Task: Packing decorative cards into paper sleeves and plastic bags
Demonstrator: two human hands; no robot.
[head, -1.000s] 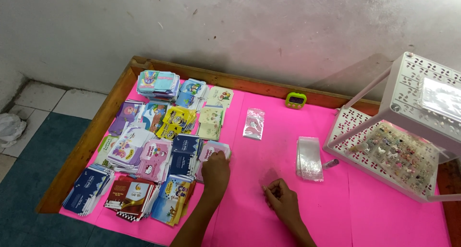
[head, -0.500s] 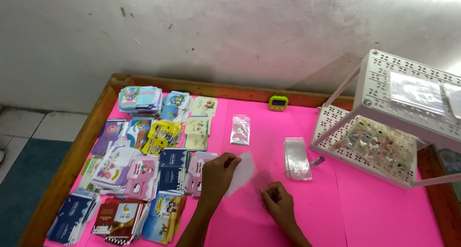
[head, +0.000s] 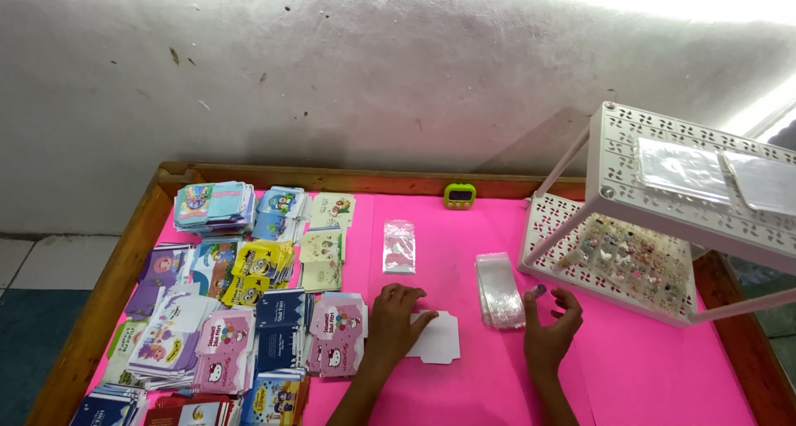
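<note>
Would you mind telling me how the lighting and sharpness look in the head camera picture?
Head view: strong glare washes out the wall's upper right; the white rack throws a faint shadow on the wall; the pink table is evenly lit; the left hand and right hand look reasonably sharp.

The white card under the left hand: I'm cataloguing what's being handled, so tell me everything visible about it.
The white card is a small flat blank piece, paper or thin card by its look, with notched corners. It lies face-down or unprinted on the pink table cover, just right of the stacks of printed cards. The left hand rests its fingers on the card's left edge, covering part of it. The right hand is apart from it, near the stack of clear bags.
</note>
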